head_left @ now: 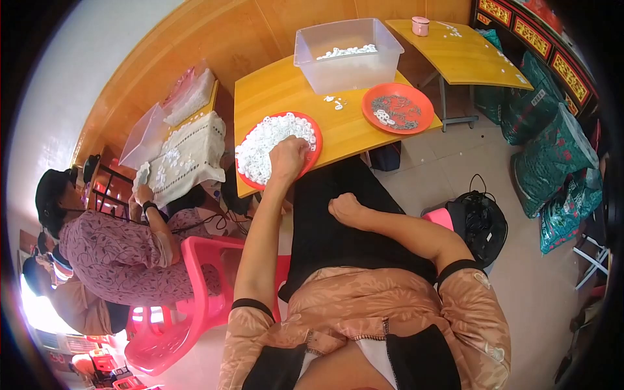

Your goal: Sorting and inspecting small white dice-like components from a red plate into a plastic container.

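Note:
A round red tray (316, 151) sits at the near left of the yellow table, heaped with small white plastic pieces (263, 146). My left hand (289, 158) is over its right side, fingers curled down among the pieces; whatever they grip is hidden. Against my black trousers, at my lap, rests my right hand (348, 210), closed like a fist, its inside out of sight. To the right on the same table, an orange-red round tray (370, 116) bears small dark grey parts (406, 110) and a little group of white pieces (384, 117).
Behind the trays stands a clear plastic bin (344, 71) with white pieces. A second table (468, 55) holds a pink cup (420, 26). Green sacks (552, 156) and a black bag (481, 227) are on the floor at right. A co-worker (123, 253) sits left, past a pink chair (195, 292).

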Demonstrator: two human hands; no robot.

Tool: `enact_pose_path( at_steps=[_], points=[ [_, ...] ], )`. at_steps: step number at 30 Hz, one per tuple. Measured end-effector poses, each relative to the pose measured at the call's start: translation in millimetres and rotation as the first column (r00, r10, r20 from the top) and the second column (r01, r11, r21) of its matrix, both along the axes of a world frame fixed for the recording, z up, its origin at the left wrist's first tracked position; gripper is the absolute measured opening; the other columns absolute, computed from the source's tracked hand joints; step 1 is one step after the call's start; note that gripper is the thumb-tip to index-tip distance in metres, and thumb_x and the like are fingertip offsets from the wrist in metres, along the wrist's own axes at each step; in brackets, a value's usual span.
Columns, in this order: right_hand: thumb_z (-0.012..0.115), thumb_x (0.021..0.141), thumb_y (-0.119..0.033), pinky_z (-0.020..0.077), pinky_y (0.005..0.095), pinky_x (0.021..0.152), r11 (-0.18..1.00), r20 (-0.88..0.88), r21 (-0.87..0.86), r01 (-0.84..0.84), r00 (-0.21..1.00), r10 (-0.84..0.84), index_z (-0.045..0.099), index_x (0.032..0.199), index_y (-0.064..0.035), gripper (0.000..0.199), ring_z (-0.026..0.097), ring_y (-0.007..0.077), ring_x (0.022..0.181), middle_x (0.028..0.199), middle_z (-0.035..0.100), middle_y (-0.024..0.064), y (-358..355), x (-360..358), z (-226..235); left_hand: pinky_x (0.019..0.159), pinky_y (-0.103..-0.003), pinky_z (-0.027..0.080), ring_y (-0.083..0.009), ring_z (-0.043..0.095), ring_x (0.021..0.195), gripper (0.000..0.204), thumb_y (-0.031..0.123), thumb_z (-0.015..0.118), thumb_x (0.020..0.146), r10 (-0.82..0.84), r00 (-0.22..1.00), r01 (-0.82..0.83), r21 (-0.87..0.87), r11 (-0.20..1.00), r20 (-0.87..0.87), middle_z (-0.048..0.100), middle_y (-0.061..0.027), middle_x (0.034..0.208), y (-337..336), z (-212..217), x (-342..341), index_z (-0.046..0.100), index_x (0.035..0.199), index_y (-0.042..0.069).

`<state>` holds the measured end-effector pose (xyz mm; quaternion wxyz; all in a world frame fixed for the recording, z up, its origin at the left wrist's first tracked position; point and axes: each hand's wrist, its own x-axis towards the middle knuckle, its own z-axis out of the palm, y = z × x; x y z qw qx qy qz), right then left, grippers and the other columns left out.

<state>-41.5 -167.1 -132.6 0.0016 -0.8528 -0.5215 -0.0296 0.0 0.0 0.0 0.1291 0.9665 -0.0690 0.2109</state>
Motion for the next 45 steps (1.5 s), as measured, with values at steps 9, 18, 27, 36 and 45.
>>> enact_pose_path(
  at_steps=[9, 18, 27, 36, 45],
  points=[
    [0.051, 0.076, -0.013, 0.0479, 0.0378, 0.045, 0.999, -0.004, 0.033, 0.014, 1.000, -0.014, 0.062, 0.081, 0.0022, 0.020, 0.064, 0.0270, 0.055, 0.062, 0.062, 0.0134, -2.0, -0.1, 2.1, 0.066, -0.042, 0.048, -0.0328, 0.061, 0.076, 0.009, 0.014, 0.060, 0.075, -0.120, 0.987, 0.134, 0.131, 0.982, -0.110, 0.062, -0.0125, 0.081, 0.7, 1.7, 13.1, 0.066, 0.078, 0.008],
    [0.051, 0.076, -0.013, 0.0487, 0.0376, 0.046, 0.999, -0.004, 0.042, -0.004, 1.000, 0.004, 0.063, 0.079, 0.0015, 0.019, 0.064, 0.0272, 0.055, 0.063, 0.063, 0.0136, -2.6, 0.5, 7.5, 0.067, -0.044, 0.047, -0.0356, 0.060, 0.077, 0.016, 0.017, 0.054, 0.081, -0.140, 0.978, 0.166, 0.172, 0.971, -0.157, 0.060, -0.0182, 0.087, 2.9, 18.1, 4.9, 0.056, 0.083, 0.001],
    [0.063, 0.070, -0.024, 0.0502, 0.0445, 0.067, 0.831, -0.559, 0.377, 0.410, 0.816, -0.149, 0.064, 0.073, -0.0013, 0.023, 0.063, 0.0351, 0.075, 0.074, 0.064, 0.0176, -11.9, 26.5, 114.9, 0.061, -0.037, 0.045, -0.0306, 0.059, 0.067, 0.012, 0.011, 0.059, 0.079, 0.007, 1.000, 0.001, -0.308, 0.951, 0.026, 0.058, -0.0161, 0.076, -1.8, 36.8, -57.4, 0.053, 0.084, 0.001],
    [0.062, 0.083, -0.018, 0.0364, 0.0192, 0.046, 0.368, -0.791, 0.577, 0.729, 0.388, 0.473, 0.066, 0.080, -0.0007, 0.017, 0.047, 0.0052, 0.051, 0.063, 0.057, 0.0014, 8.6, 24.3, 142.3, 0.058, -0.031, 0.045, -0.0199, 0.057, 0.062, 0.011, 0.011, 0.060, 0.082, 0.137, 0.979, -0.043, -0.507, 0.861, 0.149, 0.058, -0.0115, 0.071, -42.2, 29.8, -89.8, 0.056, 0.087, 0.001],
    [0.060, 0.081, -0.013, 0.0394, 0.0190, 0.046, 0.119, -0.695, 0.499, 0.859, 0.314, 0.647, 0.063, 0.078, -0.0023, 0.011, 0.052, 0.0066, 0.052, 0.068, 0.062, 0.0037, -15.6, 33.9, 167.4, 0.059, -0.029, 0.045, -0.0187, 0.058, 0.064, 0.011, 0.010, 0.061, 0.083, 0.026, 0.977, 0.077, -0.466, 0.881, 0.211, 0.063, -0.0110, 0.076, -20.8, 35.1, -71.1, 0.061, 0.088, 0.000]
  ],
)
